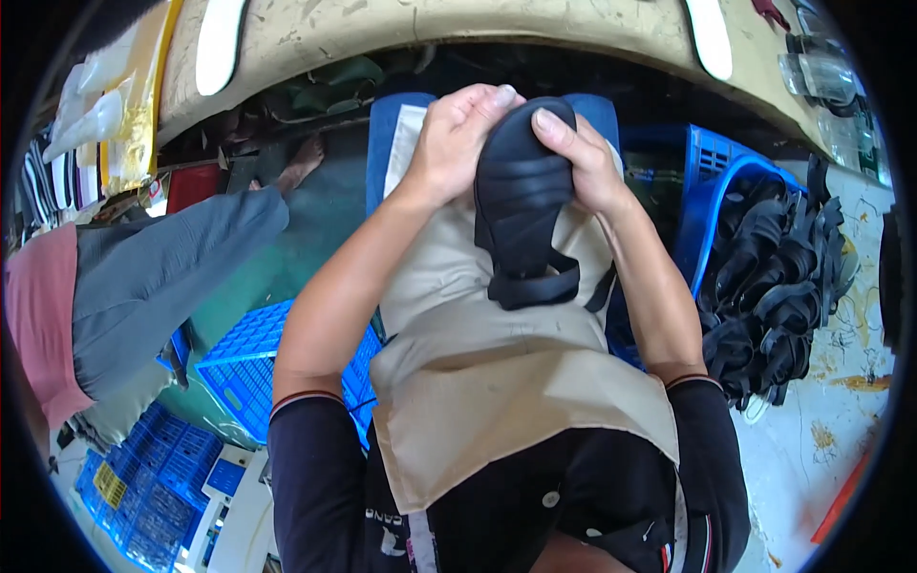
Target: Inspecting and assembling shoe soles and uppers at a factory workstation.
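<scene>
- Beige table [458, 21] spans the frame's top.
- Green floor [237, 279] shows left.
- Blue crate [709, 153] stands right.
- Left hand [457, 143] and right hand [594, 167] grip a black sandal [522, 181], upper centre.

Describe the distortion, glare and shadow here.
Head view: the tabletop edge bows and the corners go black; white pieces on it look washed out; beneath it, deep shadow; the black shoe piece shows soft highlights along its folds.
</scene>
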{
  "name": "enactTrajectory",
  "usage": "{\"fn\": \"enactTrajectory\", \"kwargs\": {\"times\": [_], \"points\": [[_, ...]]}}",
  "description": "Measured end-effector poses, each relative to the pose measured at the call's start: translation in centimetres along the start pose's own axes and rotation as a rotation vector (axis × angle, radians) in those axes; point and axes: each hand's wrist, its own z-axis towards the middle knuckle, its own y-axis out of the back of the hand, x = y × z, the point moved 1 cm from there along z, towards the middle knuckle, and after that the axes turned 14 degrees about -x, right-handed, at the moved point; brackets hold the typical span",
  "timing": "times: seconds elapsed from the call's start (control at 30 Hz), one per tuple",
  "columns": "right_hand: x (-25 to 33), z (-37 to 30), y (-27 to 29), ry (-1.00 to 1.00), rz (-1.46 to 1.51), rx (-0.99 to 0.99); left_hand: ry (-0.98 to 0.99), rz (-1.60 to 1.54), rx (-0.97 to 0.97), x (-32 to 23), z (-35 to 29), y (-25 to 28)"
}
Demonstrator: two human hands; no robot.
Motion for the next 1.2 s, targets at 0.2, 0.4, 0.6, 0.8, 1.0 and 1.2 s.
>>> {"fn": "enactTrajectory", "kwargs": {"times": [0.2, 0.4, 0.6, 0.8, 1.0, 1.2], "points": [[-0.7, -1.0, 1.0, -0.066, 0.077, -0.089, 0.027, 0.090, -0.085, -0.9, -2.6, -0.3], [-2.7, -0.6, 2.6, -0.229, 0.305, -0.125, 0.114, -0.174, -0.055, 2.4, -1.9, -2.4], [-2.6, -1.2, 2.6, -0.254, 0.203, -0.243, 0.194, 0.175, -0.135, 4.1, -4.4, -1.4], [-2.6, -0.9, 3.3, -0.260, 0.285, -0.143, 0.116, -0.127, -0.091, 4.6, -3.6, -2.5], [-2.0, -1.8, 2.8, -0.229, 0.228, -0.261, 0.221, 0.034, -0.123, 4.6, -5.8, -2.1], [-3.4, -1.5, 3.9, -0.248, 0.309, -0.186, 0.233, -0.089, -0.074, 4.9, -5.6, -2.7]]}}
